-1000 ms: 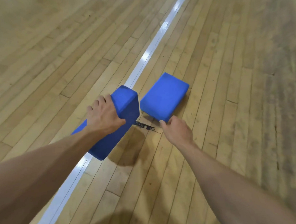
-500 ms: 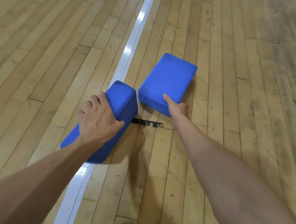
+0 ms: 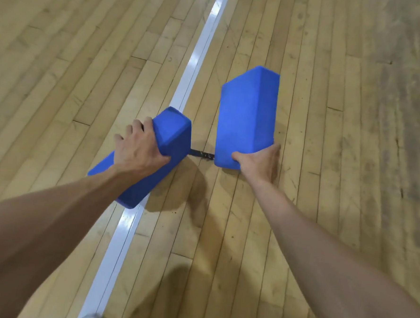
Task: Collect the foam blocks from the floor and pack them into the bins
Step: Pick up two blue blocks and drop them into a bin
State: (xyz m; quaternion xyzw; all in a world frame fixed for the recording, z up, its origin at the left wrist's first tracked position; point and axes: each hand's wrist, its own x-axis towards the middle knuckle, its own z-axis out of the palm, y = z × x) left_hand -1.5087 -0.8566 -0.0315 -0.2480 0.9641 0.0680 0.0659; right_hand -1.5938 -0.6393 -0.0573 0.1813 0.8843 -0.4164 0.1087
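Left block (image 3: 173, 134) is gripped by the left hand (image 3: 138, 152), over a white line (image 3: 201, 47). Right hand (image 3: 260, 162) grips the right block (image 3: 247, 117) at its near end. A black floor mark (image 3: 202, 154) lies between them.

Left foam block (image 3: 173, 134) is crossing over the floor line (image 3: 198, 57), with the left hand (image 3: 138, 152) wrapping over its top. Right foam block (image 3: 246, 114) is being held right of the line, the right hand (image 3: 260, 162) gripping its near end. Scuff mark (image 3: 203, 154) is lying between the blocks.

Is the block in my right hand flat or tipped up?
Tipped up: the right hand grips the block at its near end; its broad face tilts toward the camera. Floor contact: cannot tell.
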